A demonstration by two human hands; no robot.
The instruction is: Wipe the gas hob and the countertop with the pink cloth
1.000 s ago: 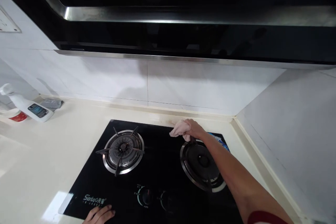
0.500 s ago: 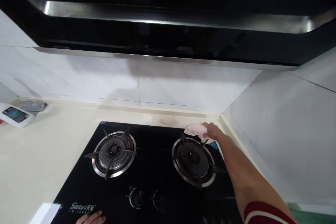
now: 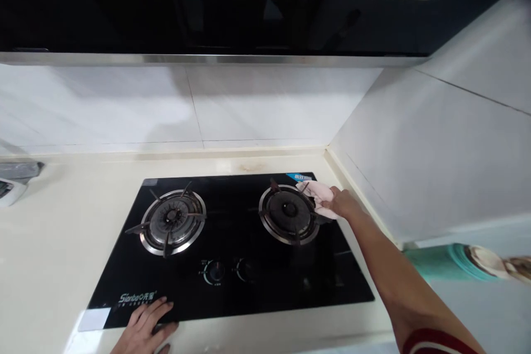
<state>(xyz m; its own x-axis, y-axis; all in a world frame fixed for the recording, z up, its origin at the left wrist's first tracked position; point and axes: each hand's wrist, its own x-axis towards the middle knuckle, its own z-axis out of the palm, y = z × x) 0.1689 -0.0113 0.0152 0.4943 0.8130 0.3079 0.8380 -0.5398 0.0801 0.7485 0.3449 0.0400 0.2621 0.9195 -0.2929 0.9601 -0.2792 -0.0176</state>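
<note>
**Cloth at the hob's far right corner, front glass not yet reached**

Nearest to us, our left hand [image 3: 145, 327] lies flat on the front left corner of the black glass hob [image 3: 232, 287], fingers [image 3: 154, 308] spread and holding nothing, beside the printed logo. The cream tabletop [image 3: 50, 243] runs wide and bare to the left of it, so there is plenty of sweep room on that side.

Mid-hob, the two knobs [image 3: 228, 272] sit between us and the burners. The left burner [image 3: 172, 222] stands well apart from either hand.

Farther out, our right hand [image 3: 341, 203] has its fingers closed on a pale pink cloth [image 3: 317, 193], pressed to the glass just beside the right burner [image 3: 289, 214], near the blue sticker [image 3: 301, 177]. We judge the wiping to be working this far right corner; the glass looks dark and even, though we cannot tell which parts are already clean. A brownish stain [image 3: 250, 166] shows on the tabletop behind the hob.

Room is tight here: the side wall [image 3: 415, 149] rises close to the right, the backsplash [image 3: 186, 105] lies behind, and the hood [image 3: 207, 16] overhangs.
</note>
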